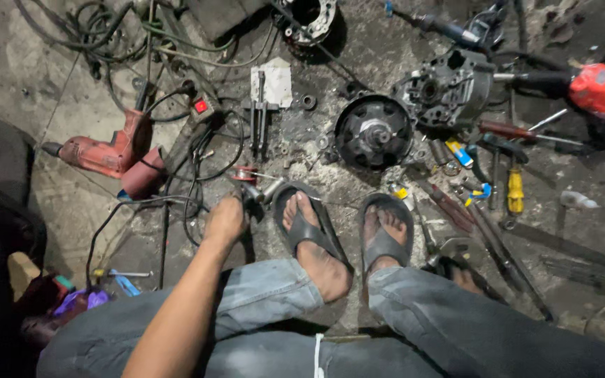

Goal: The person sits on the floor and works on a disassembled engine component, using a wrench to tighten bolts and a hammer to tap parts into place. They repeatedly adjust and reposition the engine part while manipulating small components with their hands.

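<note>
Left hand (224, 221) reaches down to the concrete floor (71, 203), fingers curled down and closed toward a small metal tool with a red collar (250, 183) — whether they actually pinch it or only rest against its near end cannot be told, since the back of the hand hides the fingertips. The tool lies just beyond the hand and slightly to its right, its long axis running roughly away from the knuckles and a little leftward, red collar at the far end. Black cables (190, 175) loop just left of the hand; a red power drill (110, 154) lies well off to the left and farther out. To the hand's right, close by, the left foot in a black sandal (309, 227); beyond it, farther out and rightward, a round dark alternator rotor housing (374, 131). The right hand is mostly hidden behind the right knee — only a sliver of fingers (463, 278) shows, its state unreadable — so the left is the nearer hand to the tool.
</note>
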